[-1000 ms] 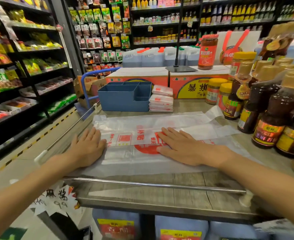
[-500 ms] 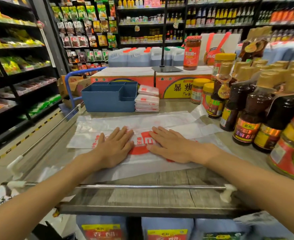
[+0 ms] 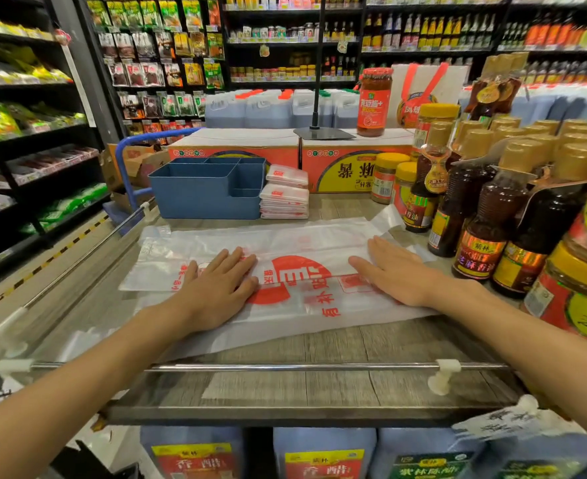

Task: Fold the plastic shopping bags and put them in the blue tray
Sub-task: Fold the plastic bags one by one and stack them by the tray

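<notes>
A clear plastic shopping bag (image 3: 299, 292) with red print lies flat and lengthwise on the wooden shelf top, folded into a long strip. My left hand (image 3: 219, 288) presses flat on its left-middle part. My right hand (image 3: 394, 274) presses flat on its right part, fingers straight. The blue tray (image 3: 199, 198) with several compartments stands behind the bag at the left. A stack of folded bags (image 3: 285, 198) sits right beside the tray, outside it.
Dark sauce bottles (image 3: 485, 219) and jars (image 3: 582, 295) crowd the right side of the shelf top. Red and yellow cartons (image 3: 347, 167) stand behind. A metal rail (image 3: 285, 367) runs along the front edge. An aisle with a blue cart (image 3: 126, 174) lies to the left.
My right hand slid outward to the right along the bag, away from my left hand, which stays pressed near the middle. The camera view also shifted slightly.
</notes>
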